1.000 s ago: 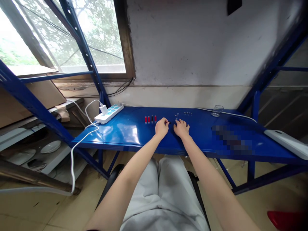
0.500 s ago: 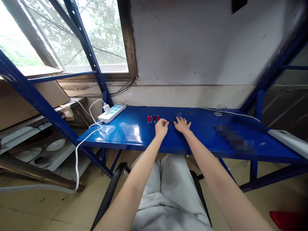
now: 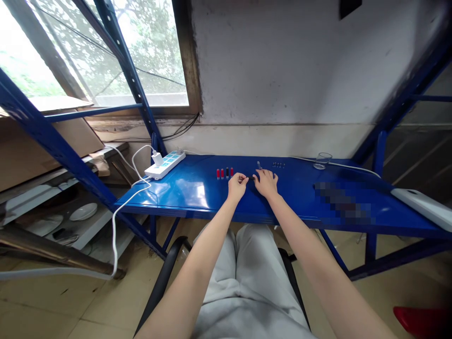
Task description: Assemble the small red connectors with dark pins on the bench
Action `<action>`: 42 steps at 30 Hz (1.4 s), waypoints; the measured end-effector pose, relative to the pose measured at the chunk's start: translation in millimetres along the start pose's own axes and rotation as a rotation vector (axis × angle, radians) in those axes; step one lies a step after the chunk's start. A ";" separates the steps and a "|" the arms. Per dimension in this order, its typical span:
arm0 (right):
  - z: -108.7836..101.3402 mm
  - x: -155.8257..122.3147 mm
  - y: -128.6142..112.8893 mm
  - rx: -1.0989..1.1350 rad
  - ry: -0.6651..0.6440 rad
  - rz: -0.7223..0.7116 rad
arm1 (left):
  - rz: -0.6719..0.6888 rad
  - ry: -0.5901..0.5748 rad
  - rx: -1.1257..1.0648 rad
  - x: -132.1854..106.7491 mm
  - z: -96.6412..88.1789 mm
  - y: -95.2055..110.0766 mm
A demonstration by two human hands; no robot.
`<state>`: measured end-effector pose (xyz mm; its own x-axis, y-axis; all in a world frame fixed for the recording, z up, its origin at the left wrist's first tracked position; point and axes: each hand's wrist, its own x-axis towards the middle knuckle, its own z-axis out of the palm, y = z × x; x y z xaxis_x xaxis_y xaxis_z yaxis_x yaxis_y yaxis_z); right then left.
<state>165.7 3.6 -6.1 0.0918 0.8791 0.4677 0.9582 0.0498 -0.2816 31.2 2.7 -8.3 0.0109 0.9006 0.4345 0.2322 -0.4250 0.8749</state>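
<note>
My left hand [image 3: 237, 185] and my right hand [image 3: 265, 182] rest close together on the blue metal shelf top [image 3: 190, 188]. Both have curled fingers pinching a small dark part [image 3: 250, 178] that spans the gap between them. Just left of my left hand stands a short row of small red and black caps [image 3: 224, 173]. Behind my right hand lie a small metal piece [image 3: 259, 165] and a row of tiny dark bits [image 3: 278, 165].
A white power strip [image 3: 165, 165] with a plugged charger and white cable sits at the back left. A clear glass [image 3: 321, 160] stands at the back right, a white device [image 3: 423, 206] at the far right edge. Blue rack posts flank the shelf; plates lie lower left.
My hands have drawn slightly closer together around the small dark part. The view shifted a little; nothing else on the shelf moved.
</note>
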 end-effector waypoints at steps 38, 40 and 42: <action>-5.0 8.6 9.6 1.504 -0.056 0.317 | -0.339 0.053 -0.329 2.1 -5.1 14.7; -5.2 8.6 9.2 1.522 -0.055 0.317 | -0.343 0.026 -0.359 2.6 -4.8 12.8; -5.3 8.2 8.2 1.535 -0.072 0.315 | -0.334 -0.016 -0.381 2.9 -3.9 11.0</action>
<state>175.8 8.7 -0.2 0.1722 0.9643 0.2009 -0.2808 0.2436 -0.9283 29.9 0.2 3.5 0.0120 0.9930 0.1172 -0.1460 -0.1142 0.9827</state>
